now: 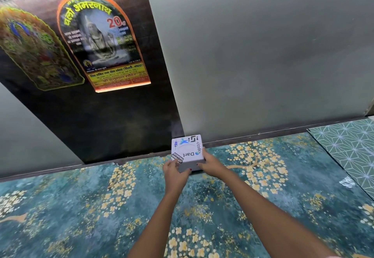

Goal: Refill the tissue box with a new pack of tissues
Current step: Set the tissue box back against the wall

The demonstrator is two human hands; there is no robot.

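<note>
This looks like a lived-in home: a surface covered in teal sheeting with gold blossoms (101, 207), a green geometric-patterned sheet (348, 152) beside it, and devotional posters, one an arched Amarnath poster (101, 41), stuck on a dark panel (113, 120).
</note>
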